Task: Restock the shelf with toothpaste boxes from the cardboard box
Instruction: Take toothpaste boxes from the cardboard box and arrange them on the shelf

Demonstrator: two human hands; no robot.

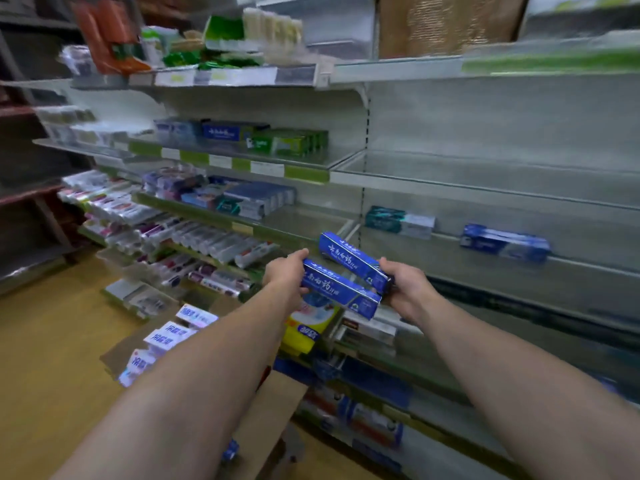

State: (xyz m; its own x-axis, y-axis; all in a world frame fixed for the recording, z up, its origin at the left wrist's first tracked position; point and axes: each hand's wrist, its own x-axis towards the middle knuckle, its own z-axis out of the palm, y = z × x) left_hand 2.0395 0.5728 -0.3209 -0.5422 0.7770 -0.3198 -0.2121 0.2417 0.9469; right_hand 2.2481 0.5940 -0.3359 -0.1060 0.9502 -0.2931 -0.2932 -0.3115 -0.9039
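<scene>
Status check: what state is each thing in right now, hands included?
Two blue toothpaste boxes: held side by side, not yet shelved.
Left hand: grips their left end.
Right hand: grips their right end.
Brown cardboard box: open.
Teal-and-white box: lying flat on shelf.

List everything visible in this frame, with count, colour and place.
shelves: several tiers, grey, ahead
held boxes: two, blue, between both hands
teal box: one, teal-white, right bay
blue box: one, blue, right of it
green boxes: several, green, upper left tier
packs: many, white-pink, low left tiers
yellow pack: one, yellow, below held boxes
carton: one, brown, under the arms
left hand: one, grips held boxes, left end
right hand: one, grips their right end
</scene>
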